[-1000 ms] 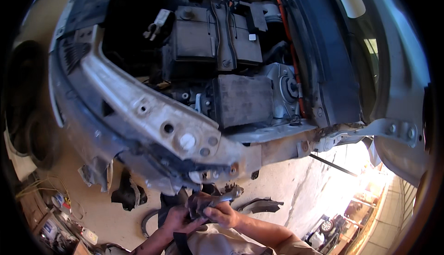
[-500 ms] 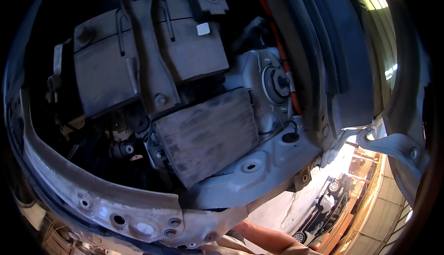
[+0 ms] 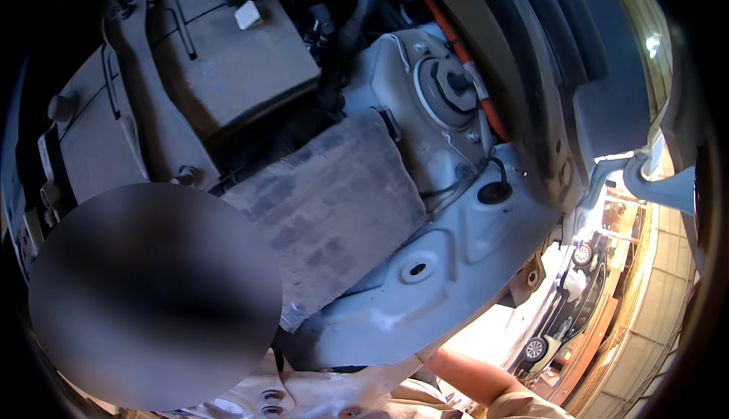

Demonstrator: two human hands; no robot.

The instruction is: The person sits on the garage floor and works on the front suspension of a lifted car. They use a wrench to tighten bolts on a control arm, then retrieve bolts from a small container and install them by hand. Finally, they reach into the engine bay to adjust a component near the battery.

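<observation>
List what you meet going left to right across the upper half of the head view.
Flat grey box lid with black metal clips → round grey strut mount with hexagonal nut → orange cable → dark curved wheel-arch panel.

A bare forearm [image 3: 467,373] enters from the lower edge, ending in a short tan sleeve [image 3: 528,405] bunched at the upper arm. More tan cloth [image 3: 421,398] shows beside it. Neither hand is visible.

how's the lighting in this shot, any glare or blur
Head view: the engine bay sits in soft shade, its dusty grey cover sharp; sunlit glare washes out the yard at the right; a dark blurred oval hides the lower left; fisheye bends the body panel edges.
</observation>
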